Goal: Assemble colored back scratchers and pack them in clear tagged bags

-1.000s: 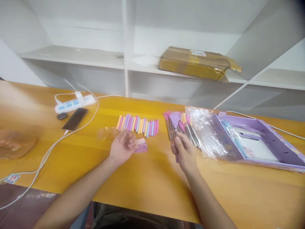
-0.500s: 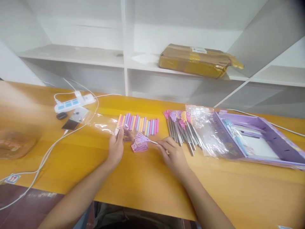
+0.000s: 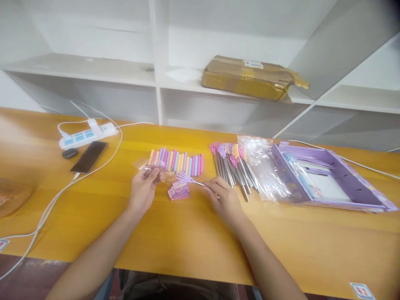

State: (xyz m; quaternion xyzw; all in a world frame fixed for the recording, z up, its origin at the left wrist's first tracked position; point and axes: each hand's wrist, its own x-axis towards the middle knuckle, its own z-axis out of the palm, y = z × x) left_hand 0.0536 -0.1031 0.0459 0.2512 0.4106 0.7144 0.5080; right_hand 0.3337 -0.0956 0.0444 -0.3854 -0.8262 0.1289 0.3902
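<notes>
My right hand (image 3: 225, 201) grips the metal rod of a back scratcher, whose lilac hand-shaped head (image 3: 184, 178) points left. In my left hand (image 3: 144, 188), thumb and fingers pinch a small clear plastic bag (image 3: 168, 176), which reaches toward the scratcher's head. Whether the head is inside the bag or just beside it, I cannot tell. Right below lies a small stack of pink and purple printed cards (image 3: 178, 192). Behind my hands runs a row of pastel sticks (image 3: 176, 161) in yellow, pink, purple and blue. More back scratchers (image 3: 234, 171) with metal rods lie piled to the right.
Crumpled clear plastic bags (image 3: 265, 175) lie against an open purple box (image 3: 371, 179). At left are a phone (image 3: 89, 157), a black earbud-like case (image 3: 69, 153), a power strip (image 3: 89, 135) and white cables. A taped carton (image 3: 246, 79) rests on the shelf behind.
My left hand has drawn the clear bag in from the left, where it stretched over the phone, toward the scratcher's head. My right hand keeps its hold on the rod. The view has shifted slightly.
</notes>
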